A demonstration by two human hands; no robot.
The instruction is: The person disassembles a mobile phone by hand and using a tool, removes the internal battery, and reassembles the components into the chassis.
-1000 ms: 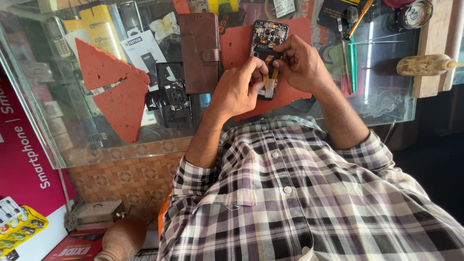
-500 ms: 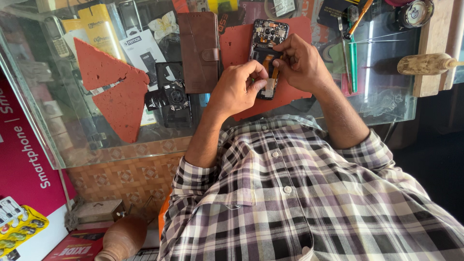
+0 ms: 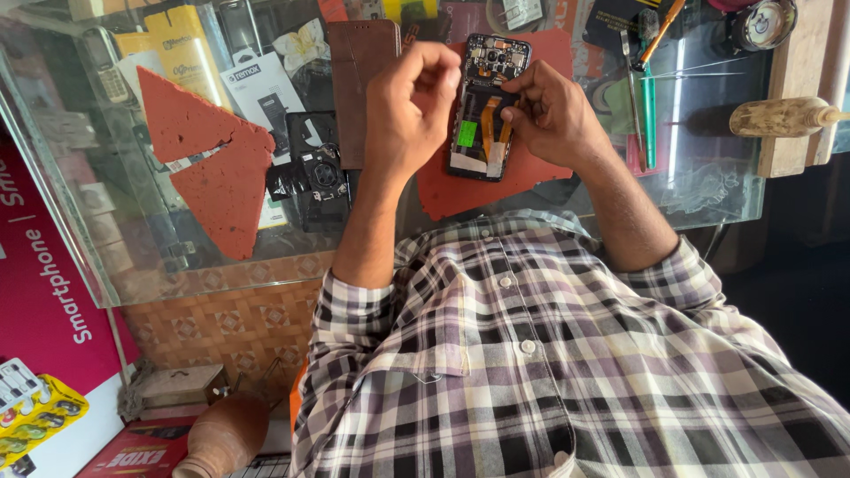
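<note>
Opened phone (image 3: 485, 111) on red mat (image 3: 460, 190): light, fragile, best held by edges; right hand (image 3: 549, 111) pinching ribbon cable (image 3: 492, 119), left hand (image 3: 412, 106) loosely curled, empty

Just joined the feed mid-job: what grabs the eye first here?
An opened phone with its back off, showing an orange ribbon cable and a green sticker, lies on a red mat at the top middle. The right hand presses on its right edge, while the left hand is curled at its left edge. Torn red mat pieces lie to the left on the glass counter.
</note>
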